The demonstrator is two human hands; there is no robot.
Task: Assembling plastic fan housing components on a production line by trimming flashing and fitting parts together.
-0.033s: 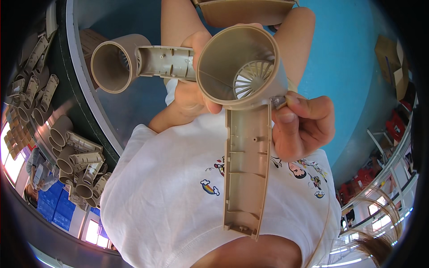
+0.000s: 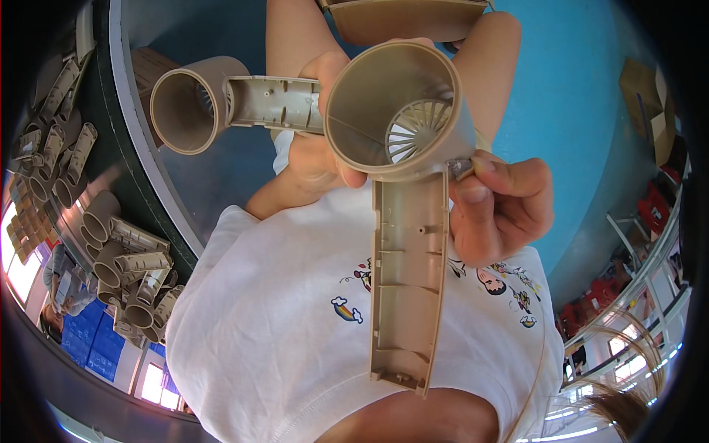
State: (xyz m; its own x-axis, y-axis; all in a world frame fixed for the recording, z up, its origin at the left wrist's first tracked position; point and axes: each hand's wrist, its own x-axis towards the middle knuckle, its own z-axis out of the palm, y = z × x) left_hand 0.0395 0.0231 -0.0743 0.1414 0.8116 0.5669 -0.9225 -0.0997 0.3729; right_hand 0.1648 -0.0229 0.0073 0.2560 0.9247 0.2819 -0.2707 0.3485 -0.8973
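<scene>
My left hand (image 2: 314,162) is closed round the barrel of a tan plastic hair dryer shell (image 2: 408,273). Its round mouth faces up, showing a spoked grille inside, and its open half-handle points toward my chest. A second matching hair dryer shell (image 2: 277,103) sticks out leftward from the same hand, its handle end hidden by the palm. Thumb and forefinger of my right hand (image 2: 506,207) pinch a small flat greyish piece (image 2: 459,170), which touches the first shell where barrel meets handle. What that piece is made of is unclear.
Piles of similar tan shells (image 2: 133,269) lie on a dark worktable (image 2: 118,148) at my left, behind its pale edge. A brown container (image 2: 406,21) stands beyond my knees. Cardboard (image 2: 642,96) and red crates (image 2: 653,210) are at the far right. Someone (image 2: 63,284) is at lower left.
</scene>
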